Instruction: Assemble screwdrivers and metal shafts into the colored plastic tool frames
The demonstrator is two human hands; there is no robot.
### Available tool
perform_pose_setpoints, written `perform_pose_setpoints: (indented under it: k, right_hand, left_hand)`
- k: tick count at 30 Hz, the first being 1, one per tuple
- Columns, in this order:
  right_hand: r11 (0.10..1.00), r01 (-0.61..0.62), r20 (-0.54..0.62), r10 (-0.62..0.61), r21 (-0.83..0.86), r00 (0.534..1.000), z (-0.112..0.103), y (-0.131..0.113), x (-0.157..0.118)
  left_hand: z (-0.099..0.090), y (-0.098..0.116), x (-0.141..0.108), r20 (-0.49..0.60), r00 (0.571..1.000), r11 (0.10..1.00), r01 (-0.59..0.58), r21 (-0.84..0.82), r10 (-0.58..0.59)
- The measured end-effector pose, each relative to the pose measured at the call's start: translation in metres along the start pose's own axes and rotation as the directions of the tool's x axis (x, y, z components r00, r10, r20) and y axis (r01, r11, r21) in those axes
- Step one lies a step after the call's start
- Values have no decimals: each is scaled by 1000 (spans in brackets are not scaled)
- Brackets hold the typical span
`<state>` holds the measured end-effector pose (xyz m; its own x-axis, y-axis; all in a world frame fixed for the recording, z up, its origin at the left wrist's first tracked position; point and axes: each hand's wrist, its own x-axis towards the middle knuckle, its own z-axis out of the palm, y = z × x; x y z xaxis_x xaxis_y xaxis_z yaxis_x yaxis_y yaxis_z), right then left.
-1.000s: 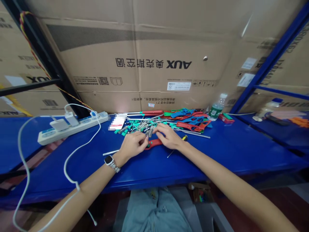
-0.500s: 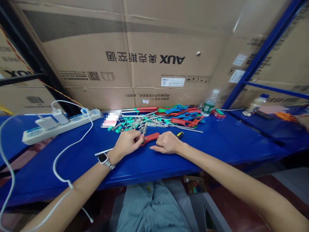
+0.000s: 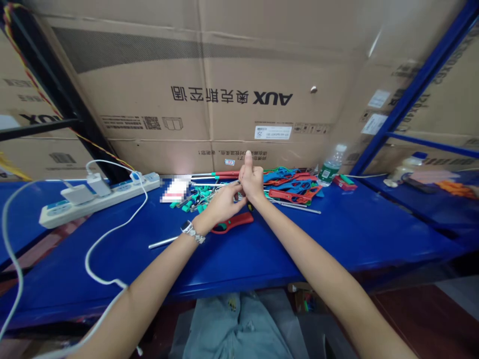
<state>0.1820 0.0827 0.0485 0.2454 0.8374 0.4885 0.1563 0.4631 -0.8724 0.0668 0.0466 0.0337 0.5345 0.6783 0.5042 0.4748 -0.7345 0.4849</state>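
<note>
My right hand (image 3: 252, 183) is a fist with the thumb pointing up, above the bench. Below it peeks the end of a yellow-and-black handle (image 3: 250, 206), apparently of a screwdriver; the rest is hidden in the fist. My left hand (image 3: 225, 200) meets the right one, thumb and forefinger curled together against it. What lies between those fingertips is hidden. Under my left hand, a long-nosed lighter (image 3: 239, 220) with a red handle and green trigger rests on the bench, its metal tube pointing left. Just beyond both hands spreads a pile of green-ended lighter parts (image 3: 192, 199).
Red and blue lighter shells (image 3: 290, 195) lie behind on the right, near a water bottle (image 3: 331, 167) and a small red box (image 3: 344, 183). A white power strip (image 3: 101, 199) with cables sits left. A large cardboard box (image 3: 224, 65) backs the blue bench (image 3: 337, 234).
My right hand has turned thumb-up and moved left and away, the yellow-and-black handle going with it. My left hand has come up off the red lighter to meet it; the lighter stays on the bench.
</note>
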Motion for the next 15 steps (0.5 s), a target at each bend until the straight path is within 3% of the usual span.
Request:
perform_pose_setpoints:
  k: [4, 7, 9, 11, 13, 15]
  right_hand:
    - [997, 2, 27, -4, 72, 1000, -5, -7, 8]
    - [988, 135, 74, -141, 76, 987, -23, -6, 0]
    - [967, 253, 160, -247, -18, 956, -38, -1, -12]
    - [961, 260, 332, -216, -93, 918, -50, 6, -28]
    - [961, 266, 448, -204, -80, 870, -57, 10, -42]
    - [937, 337, 495, -250, -92, 832, -56, 12, -51]
  left_hand:
    - [3, -1, 1, -106, 994, 998, -4, -62, -2]
    - [3, -4, 3, -199, 962, 944, 119, -307, -186]
    - [2, -6, 3, -187, 921, 814, 192, -549, -343]
    - [3, -10, 1, -131, 874, 624, 223, -749, -468]
    - [3, -12, -3, -60, 834, 446, 231, -865, -548]
    - [3, -14, -6, 5, 815, 326, 237, -915, -579]
